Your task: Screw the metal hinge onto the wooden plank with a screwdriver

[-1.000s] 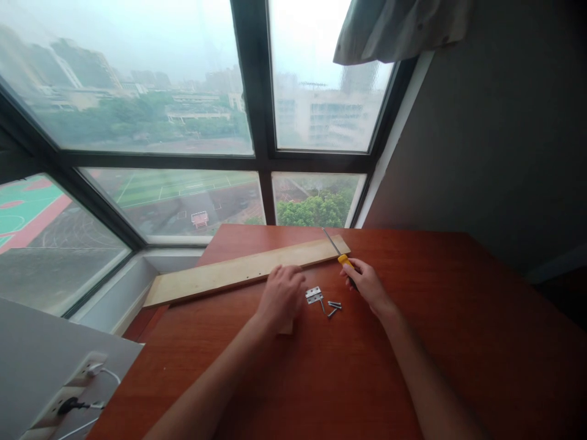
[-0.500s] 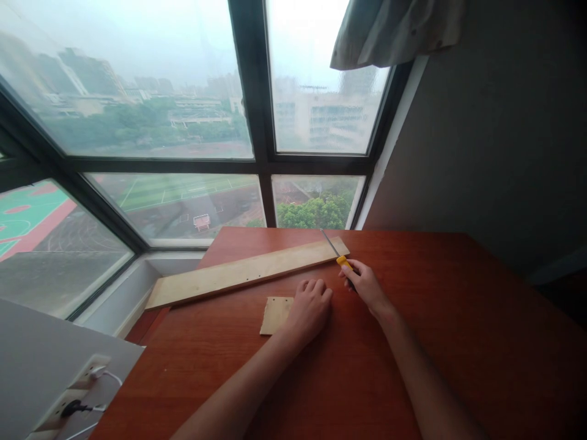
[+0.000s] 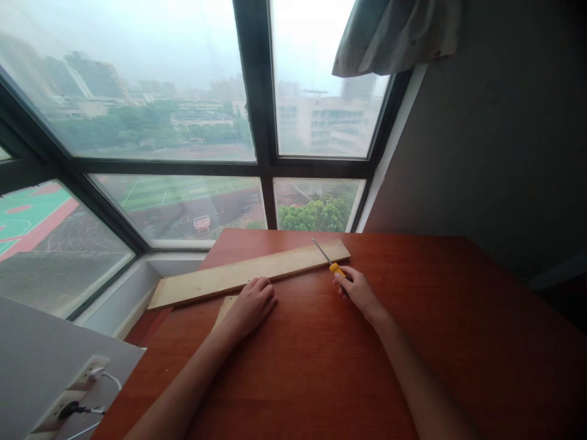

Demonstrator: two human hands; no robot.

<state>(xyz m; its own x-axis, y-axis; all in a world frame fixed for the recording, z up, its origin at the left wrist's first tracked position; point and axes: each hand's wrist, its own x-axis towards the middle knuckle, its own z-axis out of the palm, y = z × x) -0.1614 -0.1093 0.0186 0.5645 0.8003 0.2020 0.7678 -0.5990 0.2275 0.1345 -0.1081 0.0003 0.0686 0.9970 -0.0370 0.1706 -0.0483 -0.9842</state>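
A screwdriver (image 3: 336, 269) with a yellow and black handle is gripped in my right hand (image 3: 360, 293), its metal shaft pointing up and to the left over the right part of a long wooden board (image 3: 275, 263). Curled fingers of my left hand (image 3: 251, 305) hold a small piece of wooden board (image 3: 223, 310), most of it hidden beneath the hand and forearm. One dark hole shows near its upper edge. The left fingertips are close to the near edge of the long board; whether they touch it I cannot tell.
The reddish-brown wooden table (image 3: 302, 373) reaches to the windows, and the long board overhangs its left edge. Wall sockets (image 3: 68, 406) with plugs and cables are at lower left. A curtain (image 3: 398, 36) hangs at upper right.
My left hand has moved left along the table, and the small board has shifted left with it. My right hand with the screwdriver has moved slightly left and down.
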